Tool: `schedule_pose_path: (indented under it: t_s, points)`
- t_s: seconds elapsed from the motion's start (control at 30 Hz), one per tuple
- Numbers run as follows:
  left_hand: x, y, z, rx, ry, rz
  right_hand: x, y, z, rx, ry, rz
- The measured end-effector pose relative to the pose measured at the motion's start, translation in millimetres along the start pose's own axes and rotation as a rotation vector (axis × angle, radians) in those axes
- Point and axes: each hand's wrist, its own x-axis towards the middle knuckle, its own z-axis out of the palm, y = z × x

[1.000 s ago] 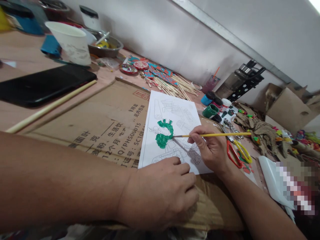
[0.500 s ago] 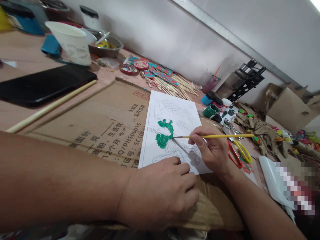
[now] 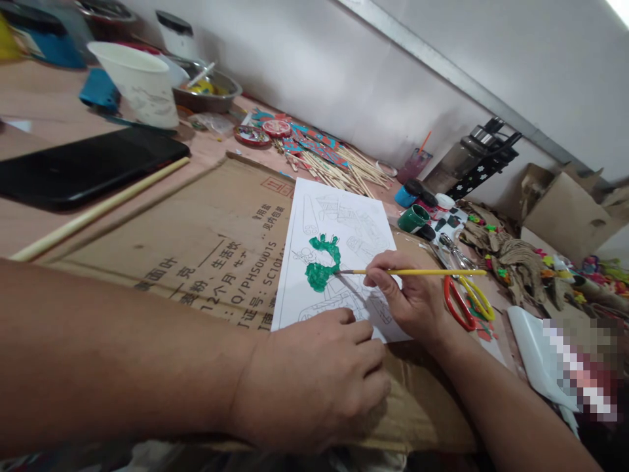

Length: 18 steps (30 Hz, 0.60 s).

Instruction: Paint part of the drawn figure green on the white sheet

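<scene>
A paintbrush with a yellow handle is pinched in my right hand. Its tip touches the lower edge of a green painted patch on a white sheet of paper with printed line drawings. The green forms a curved shape; the other outlines around it are uncoloured. My left hand lies over the sheet's near edge, fingers closed and curled under, their tips hidden. Whatever may be inside that hand is out of sight. Under the paper lies a flattened cardboard sheet with printed characters.
A black phone, a wooden stick and a paper cup stand left. Thin wooden sticks are piled behind the paper. An uncapped green paint jar, scissors and brown cords are at right.
My right hand and the paintbrush have shifted slightly left and down, with the tip moving a little along the edge of the green patch. My left hand stays in place.
</scene>
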Motion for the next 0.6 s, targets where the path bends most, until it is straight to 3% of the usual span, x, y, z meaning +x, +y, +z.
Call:
schedule_pose_path:
  t_s: [0.43, 0.6]
  points:
    - [-0.3, -0.4, 2.9, 0.006, 0.01, 0.005, -2.4, 3.2, -2.5, 0.097, -0.04, 0.1]
    - [-0.9, 0.7, 1.4, 0.014, 0.016, 0.007, -1.9, 1.0, -0.1, 0.154, 0.02, 0.122]
